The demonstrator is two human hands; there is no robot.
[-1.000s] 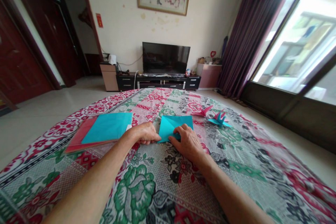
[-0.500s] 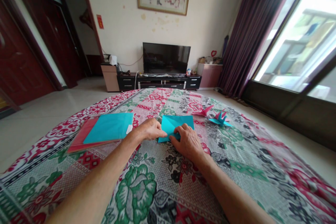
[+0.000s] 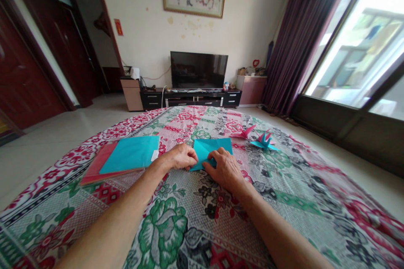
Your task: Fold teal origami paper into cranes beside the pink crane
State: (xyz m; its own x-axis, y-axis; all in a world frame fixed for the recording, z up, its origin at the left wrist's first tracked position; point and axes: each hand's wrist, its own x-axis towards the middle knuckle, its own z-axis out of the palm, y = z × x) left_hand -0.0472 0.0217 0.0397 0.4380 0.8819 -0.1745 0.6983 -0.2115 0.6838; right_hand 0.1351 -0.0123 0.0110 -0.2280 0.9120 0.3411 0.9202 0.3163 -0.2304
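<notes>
A square of blue origami paper (image 3: pixel 206 146) with crease lines lies on the patterned tablecloth (image 3: pixel 176 227) in front of me. My left hand (image 3: pixel 183 156) is closed, its thumb and fingers pinching the paper's near left corner. Over the near edge, my right hand (image 3: pixel 225 169) has its fingers curled and its thumb pressed on the sheet, where part of that edge looks folded up. The fingers cover most of that fold.
To the left lies a stack of blue paper (image 3: pixel 132 151) in a clear sleeve over red paper (image 3: pixel 94 166). At the right stand a red paper crane (image 3: pixel 245 133) and a blue paper crane (image 3: pixel 265 143), with more red folded paper behind it.
My left hand has slid a little left along the near edge to the paper's corner. The right hand stays nearly in place. The whole view has shifted slightly.
</notes>
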